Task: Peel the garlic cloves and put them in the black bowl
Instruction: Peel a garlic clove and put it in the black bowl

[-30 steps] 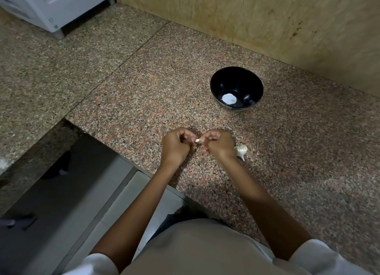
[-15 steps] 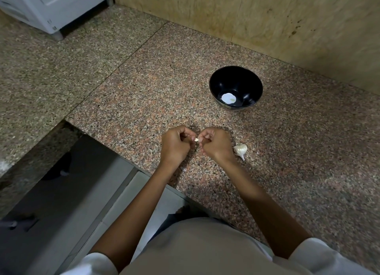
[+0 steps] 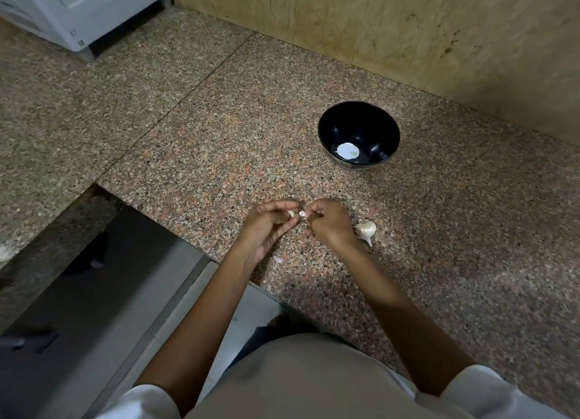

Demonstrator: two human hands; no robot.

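My left hand [image 3: 266, 227] pinches a small pale garlic clove [image 3: 292, 213] between thumb and fingertips. Just right of it, my right hand [image 3: 329, 224] pinches a scrap of papery skin [image 3: 302, 214] that hangs at the clove's end. Both hands hover low over the granite counter [image 3: 219, 155]. A white garlic bulb [image 3: 365, 229] lies on the counter right beside my right hand. The black bowl [image 3: 359, 135] stands farther back and slightly right, a pale patch showing at its bottom.
A bit of peeled skin [image 3: 278, 259] lies on the counter below my left wrist. A wooden wall panel [image 3: 408, 26] runs behind the bowl. The counter's edge [image 3: 175, 230] drops to the floor at the left. A white appliance [image 3: 78, 7] stands far left.
My hands have drawn slightly apart and the skin has come away from the clove. My left hand's fingers have loosened a little. The bulb and bowl have not moved.
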